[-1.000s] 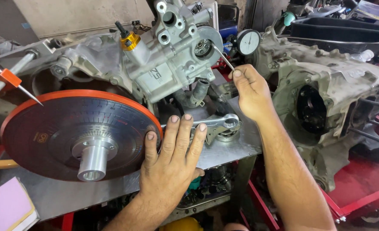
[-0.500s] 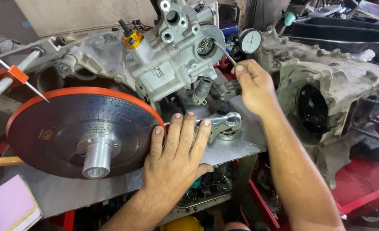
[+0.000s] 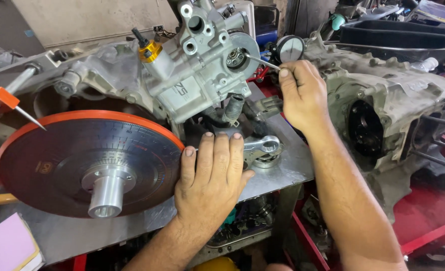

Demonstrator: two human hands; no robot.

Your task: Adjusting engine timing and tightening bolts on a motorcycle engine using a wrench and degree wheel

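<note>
The thin metal probe (image 3: 262,61) is pinched between the fingertips of the right hand (image 3: 303,93), and its free tip reaches left to the small round bearing bore (image 3: 236,57) on the upper right face of the grey engine casting (image 3: 192,75), which serves as the landmark here. The right hand sits just to the right of that casting, fingers closed together on the probe, wrist and forearm running down toward the lower right. Just behind this hand, to the upper right of the casting, stands a round dial gauge (image 3: 289,48). The left hand (image 3: 212,180) lies flat below the casting, fingers straight and side by side, gripping nothing; its palm rests on the sheet-metal plate (image 3: 283,165) and its fingertips lie at the right edge of the large degree wheel (image 3: 87,160), a dark disc with an orange rim and a silver hub (image 3: 104,193), set to the lower left of the casting. Just right of the left hand's fingers, below the casting, lies a silver connecting rod (image 3: 262,146). On top of the casting's left shoulder is a yellow fitting (image 3: 149,50). Far left of the casting an orange-tagged pointer needle (image 3: 16,108) touches the wheel's rim. Well to the right of the casting sits another grey crankcase (image 3: 383,105).
</note>
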